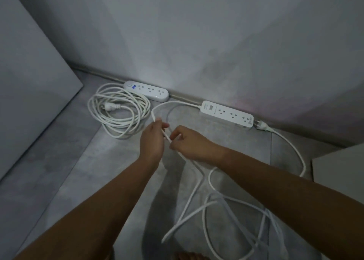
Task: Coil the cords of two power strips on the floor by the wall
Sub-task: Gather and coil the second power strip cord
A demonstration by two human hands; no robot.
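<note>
Two bare forearms reach forward from the bottom edge, over a grey tiled floor [78,181]. Beside the right forearm, a loose cord [206,206] lies in untidy white loops on the tiles.

From those loops the cord rises to the hands, which meet mid-frame. The right hand [189,143] pinches it between thumb and curled fingers. Just beside it, the left hand [152,139] grips the same cord a little further along, fingers curled round it. Past the left hand the cord arcs up off the floor and runs to the left end of the right strip [226,113], a white three-socket bar lying along the foot of the wall [197,43].

A plug [262,126] lies at that strip's right end; whether it is inserted cannot be told. Its lead curves away right, then back toward the loose loops.

Further left along the wall lies the left strip [146,90], showing a small blue light. Its cord sits in a round coil [118,112] on the floor just in front, touching it.
</note>
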